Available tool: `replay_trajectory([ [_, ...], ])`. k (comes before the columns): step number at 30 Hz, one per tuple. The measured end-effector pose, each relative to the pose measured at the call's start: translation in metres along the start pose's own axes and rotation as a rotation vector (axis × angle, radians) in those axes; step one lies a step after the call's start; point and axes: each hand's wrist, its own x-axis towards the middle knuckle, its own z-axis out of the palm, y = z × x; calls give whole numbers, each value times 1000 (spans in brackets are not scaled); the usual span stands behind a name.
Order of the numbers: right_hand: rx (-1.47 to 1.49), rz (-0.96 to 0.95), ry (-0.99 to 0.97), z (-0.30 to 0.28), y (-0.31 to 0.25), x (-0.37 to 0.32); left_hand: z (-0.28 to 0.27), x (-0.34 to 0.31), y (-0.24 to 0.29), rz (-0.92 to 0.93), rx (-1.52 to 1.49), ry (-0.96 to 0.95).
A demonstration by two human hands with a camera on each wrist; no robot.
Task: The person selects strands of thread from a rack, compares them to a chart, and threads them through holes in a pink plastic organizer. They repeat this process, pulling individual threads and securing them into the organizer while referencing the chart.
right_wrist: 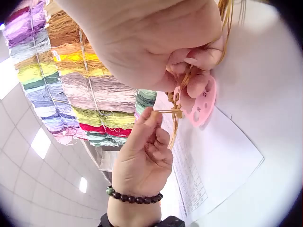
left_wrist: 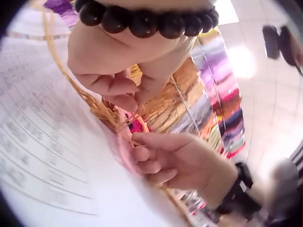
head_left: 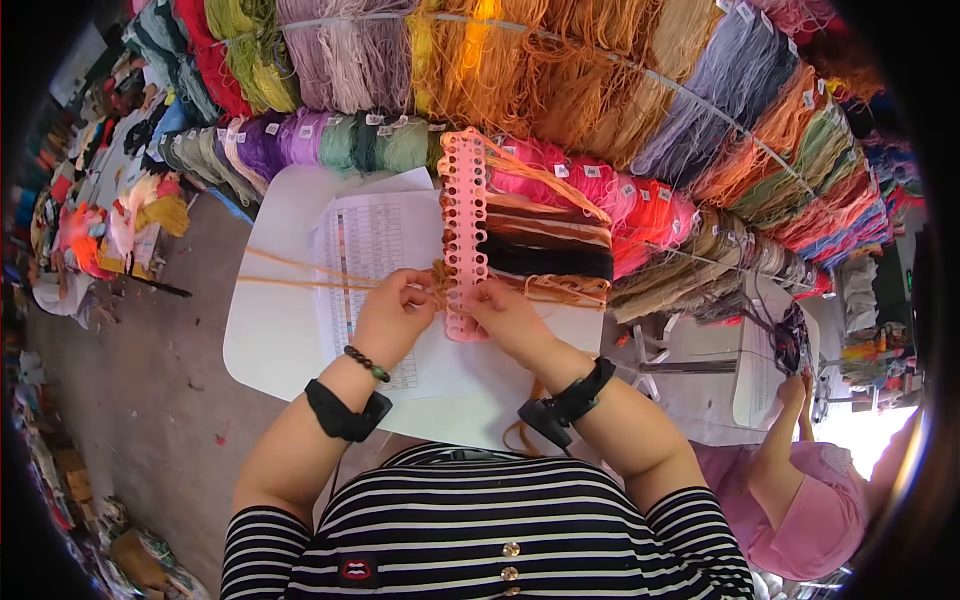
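A long pink thread holder (head_left: 465, 220), with round holes and scalloped edges, lies on the white table, its lower end near me. Bundles of brown, black and orange embroidery thread (head_left: 550, 248) hang from its holes toward the right. At its left edge my left hand (head_left: 397, 308) pinches a golden-brown thread (right_wrist: 165, 111) between thumb and forefinger, drawn taut to a knot at the holder. My right hand (head_left: 508, 318) grips the holder's lower part, with golden-brown strands also between its fingers in the right wrist view. Loose orange strands (head_left: 300, 283) trail off to the left.
A printed chart sheet (head_left: 365, 240) lies on the table (head_left: 270, 350), partly under the left forearm. Racks of coloured thread skeins (head_left: 560, 80) stand along the far side. Another person (head_left: 800, 500) in pink sits at the right by another table. Fabric piles (head_left: 120, 220) stand at the left.
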Motion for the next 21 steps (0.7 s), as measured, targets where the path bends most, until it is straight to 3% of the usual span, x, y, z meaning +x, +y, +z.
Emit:
replay_trajectory([
  [2,-24,-15,6,0,0,-1,-4,-4,6,-143,-435,-80],
  [6,78,-42,24,0,9,1,5,-2,11,-203,-695,-149],
  [8,238,-52,-71,-5,5,-1,9,-1,14,-185,-723,-159],
  [11,445,29,-119,-10,-5,-7,10,-1,14,-195,-578,-192],
  [15,464,140,-153,-21,-4,-6,27,6,-3,110,-290,-202],
  [17,354,52,-102,-13,-14,-15,21,2,-3,196,-105,-217],
  [20,276,-7,-122,-5,-7,-7,-6,-6,18,84,426,-53],
  [21,260,-12,-138,-4,-2,-4,-13,-5,11,53,234,-2],
])
